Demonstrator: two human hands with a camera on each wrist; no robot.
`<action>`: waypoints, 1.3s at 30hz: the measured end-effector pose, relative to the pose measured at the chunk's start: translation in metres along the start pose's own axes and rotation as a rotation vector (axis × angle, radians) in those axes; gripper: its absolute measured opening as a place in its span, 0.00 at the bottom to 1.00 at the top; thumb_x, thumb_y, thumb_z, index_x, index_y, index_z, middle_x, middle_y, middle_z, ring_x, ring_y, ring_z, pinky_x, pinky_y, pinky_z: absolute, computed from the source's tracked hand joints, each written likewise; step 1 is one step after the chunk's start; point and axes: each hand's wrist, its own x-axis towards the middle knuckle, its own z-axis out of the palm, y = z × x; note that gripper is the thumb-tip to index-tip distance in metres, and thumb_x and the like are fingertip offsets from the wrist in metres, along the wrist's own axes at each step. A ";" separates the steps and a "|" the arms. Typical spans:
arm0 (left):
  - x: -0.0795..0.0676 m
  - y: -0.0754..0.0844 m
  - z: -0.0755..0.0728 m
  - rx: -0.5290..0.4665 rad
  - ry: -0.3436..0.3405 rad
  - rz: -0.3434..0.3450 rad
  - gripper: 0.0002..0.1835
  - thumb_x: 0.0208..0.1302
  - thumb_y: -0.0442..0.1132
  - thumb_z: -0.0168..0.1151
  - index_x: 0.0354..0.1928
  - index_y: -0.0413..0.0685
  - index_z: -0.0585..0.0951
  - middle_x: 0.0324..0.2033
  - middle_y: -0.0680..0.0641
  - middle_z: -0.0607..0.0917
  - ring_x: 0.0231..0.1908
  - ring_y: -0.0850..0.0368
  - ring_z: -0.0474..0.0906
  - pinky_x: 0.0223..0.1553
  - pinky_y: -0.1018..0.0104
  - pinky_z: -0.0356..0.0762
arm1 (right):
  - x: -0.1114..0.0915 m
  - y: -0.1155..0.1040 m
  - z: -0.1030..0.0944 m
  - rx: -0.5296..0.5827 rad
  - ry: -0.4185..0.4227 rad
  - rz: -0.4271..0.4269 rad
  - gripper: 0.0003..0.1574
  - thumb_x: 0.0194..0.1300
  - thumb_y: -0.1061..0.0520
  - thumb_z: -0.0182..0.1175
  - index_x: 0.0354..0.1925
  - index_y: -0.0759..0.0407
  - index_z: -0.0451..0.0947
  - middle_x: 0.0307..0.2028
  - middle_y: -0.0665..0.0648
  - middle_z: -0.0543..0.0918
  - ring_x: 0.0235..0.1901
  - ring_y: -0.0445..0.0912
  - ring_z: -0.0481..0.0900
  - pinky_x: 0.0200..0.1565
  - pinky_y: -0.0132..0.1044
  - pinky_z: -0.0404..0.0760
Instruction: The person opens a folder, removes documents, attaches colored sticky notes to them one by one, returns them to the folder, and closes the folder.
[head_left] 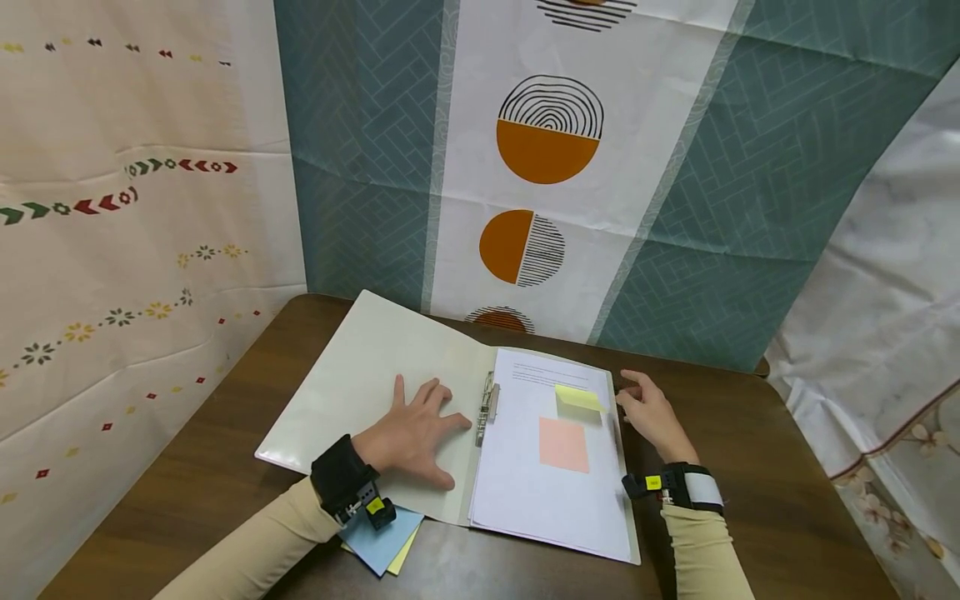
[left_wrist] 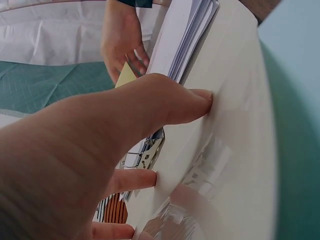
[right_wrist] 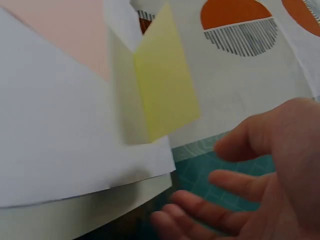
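A white ring binder (head_left: 330, 383) lies open on the table, its metal ring mechanism (head_left: 487, 408) along the spine. Printed sheets (head_left: 517, 500) fill its right side. On the top sheet are a pink sticky note (head_left: 564, 445) and a yellow sticky note (head_left: 579, 398) whose free part stands up. My left hand (head_left: 412, 433) rests with spread fingers on the bare inside cover, thumb towards me. Just past the binder's right edge is my right hand (head_left: 651, 417), fingers loosely bent and holding nothing; in the right wrist view the hand (right_wrist: 240, 190) sits near the yellow note.
Blue and yellow paper squares (head_left: 384, 537) lie partly under the binder's lower left edge, below my left wrist. The brown wooden table (head_left: 765, 483) ends at a patterned curtain (head_left: 375, 167) behind, with more cloth hanging at both sides.
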 end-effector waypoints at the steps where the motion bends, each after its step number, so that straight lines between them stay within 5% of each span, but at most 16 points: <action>1: 0.000 0.000 0.000 0.001 0.001 0.000 0.44 0.52 0.65 0.84 0.71 0.58 0.85 0.74 0.34 0.75 0.83 0.27 0.62 0.75 0.05 0.48 | -0.001 0.000 -0.001 -0.001 -0.005 0.015 0.40 0.87 0.55 0.49 0.88 0.66 0.55 0.69 0.76 0.76 0.58 0.62 0.83 0.58 0.46 0.89; 7: -0.001 0.000 -0.001 -0.003 0.004 -0.005 0.44 0.52 0.65 0.83 0.71 0.58 0.85 0.74 0.34 0.75 0.83 0.27 0.62 0.75 0.05 0.48 | -0.002 -0.007 0.002 0.000 -0.079 0.041 0.40 0.87 0.53 0.51 0.86 0.69 0.56 0.58 0.71 0.78 0.46 0.52 0.80 0.48 0.35 0.87; 17: -0.001 -0.002 0.001 -0.003 0.020 0.019 0.45 0.52 0.66 0.84 0.71 0.57 0.85 0.73 0.33 0.75 0.82 0.26 0.63 0.74 0.04 0.49 | -0.003 -0.009 0.006 0.034 -0.072 0.037 0.41 0.87 0.53 0.51 0.86 0.69 0.56 0.57 0.69 0.77 0.45 0.50 0.78 0.45 0.32 0.86; 39: 0.000 -0.001 -0.005 0.038 0.010 0.031 0.44 0.56 0.67 0.82 0.72 0.57 0.84 0.73 0.36 0.76 0.81 0.31 0.66 0.74 0.05 0.50 | -0.010 -0.011 -0.002 0.075 -0.084 0.112 0.41 0.89 0.52 0.49 0.85 0.74 0.53 0.49 0.68 0.81 0.37 0.48 0.81 0.44 0.37 0.93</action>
